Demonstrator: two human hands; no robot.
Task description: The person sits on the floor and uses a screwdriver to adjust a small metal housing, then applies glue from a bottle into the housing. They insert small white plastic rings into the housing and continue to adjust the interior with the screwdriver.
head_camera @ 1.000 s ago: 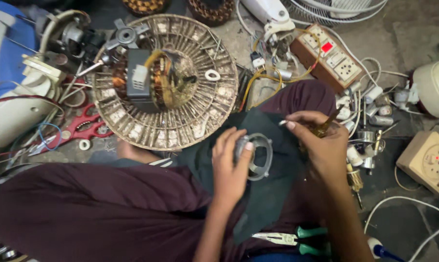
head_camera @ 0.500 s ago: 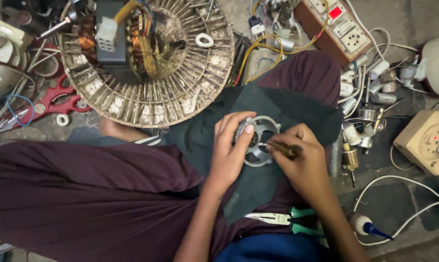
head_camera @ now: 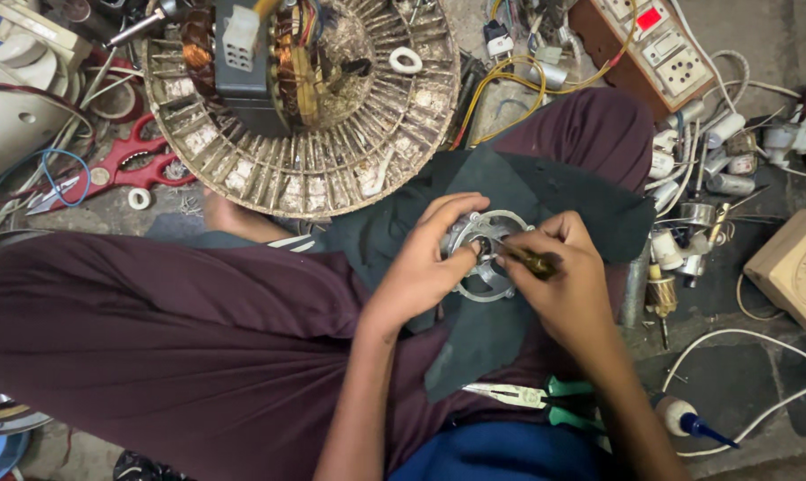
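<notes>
- Grey concrete floor [head_camera: 759, 36], dusty and stained, fills the scene.
- At 12 o'clock, a round slatted fan frame [head_camera: 332, 151] lies flat.
- At 1 o'clock, a brown switchboard [head_camera: 652, 44]; at 9 o'clock, red scissors [head_camera: 118, 169].
- Even, soft overhead light.

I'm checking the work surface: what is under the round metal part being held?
Under the round metal part lies a dark cloth spread over the person's lap; the left hand steadies the part. What lies directly beneath the part's centre is covered.
</notes>
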